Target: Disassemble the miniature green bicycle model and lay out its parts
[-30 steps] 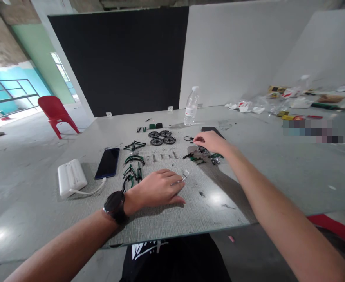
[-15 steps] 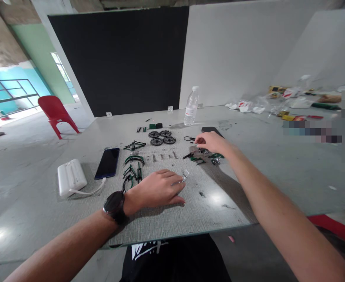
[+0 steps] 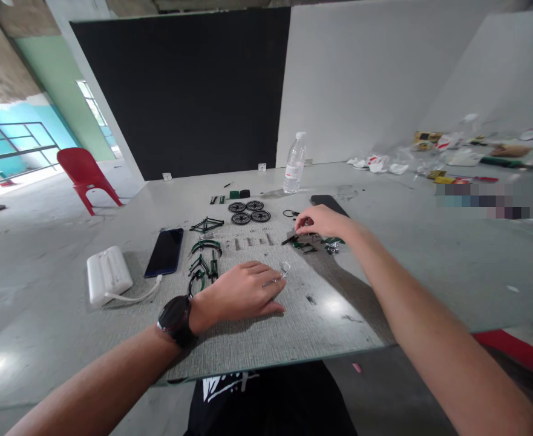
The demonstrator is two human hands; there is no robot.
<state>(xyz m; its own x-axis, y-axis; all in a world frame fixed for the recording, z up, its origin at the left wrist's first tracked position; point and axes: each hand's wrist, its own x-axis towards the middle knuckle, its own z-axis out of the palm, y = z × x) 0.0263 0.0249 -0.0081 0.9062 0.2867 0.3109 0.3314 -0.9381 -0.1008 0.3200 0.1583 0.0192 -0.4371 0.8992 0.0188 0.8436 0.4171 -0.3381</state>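
My left hand [image 3: 248,289] rests palm down on the table [image 3: 266,339], a watch on its wrist. Between its fingers sits a thin, shiny silver piece of bent metal [image 3: 285,268], its looped end sticking out beyond the fingertips. My right hand [image 3: 319,221] is held low over a cluster of small dark and green parts [image 3: 303,244], fingers curled together in a pinch. Whatever those fingertips hold is too small or hidden to make out. Small silver parts in clear wrapping [image 3: 333,245] lie below the right wrist.
Several black spoked wheels [image 3: 249,212], a miniature bicycle frame [image 3: 207,224], green curved parts [image 3: 206,246] and small screws [image 3: 250,241] lie in groups. A phone [image 3: 164,253], white power bank [image 3: 108,275], water bottle [image 3: 295,163] and dark flat object [image 3: 330,204] surround them.
My right hand has shifted slightly left, its fingers curling closer over the small parts. The left hand stays in place with the silver piece.
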